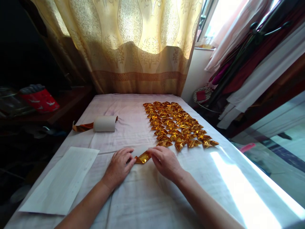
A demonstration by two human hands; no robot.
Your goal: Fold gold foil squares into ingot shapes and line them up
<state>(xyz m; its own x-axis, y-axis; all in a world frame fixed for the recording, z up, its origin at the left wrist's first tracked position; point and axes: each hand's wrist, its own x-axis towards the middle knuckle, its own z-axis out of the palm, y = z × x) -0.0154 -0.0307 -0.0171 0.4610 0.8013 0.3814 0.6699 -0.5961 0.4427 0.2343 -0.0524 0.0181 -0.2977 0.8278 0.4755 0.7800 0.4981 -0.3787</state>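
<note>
Left hand and right hand palms down, forearms converging, fingers pinched together

Gold foil piece, partly folded, flat on cloth

**Counts of the things on the cloth-covered table**

Two bare hands are seen: one left hand and one right hand. One small folded piece of gold foil paper is pinched between them. One roll of foil paper, white on its outer face and gold on its loose end, is counted. One flat white sheet of paper is laid at the left. One spread of finished gold foil folded pieces is set out in rows; several dozen are seen, but an exact number cannot be told. One patterned golden curtain is hung behind. One red packet is seen at the far left.
</note>
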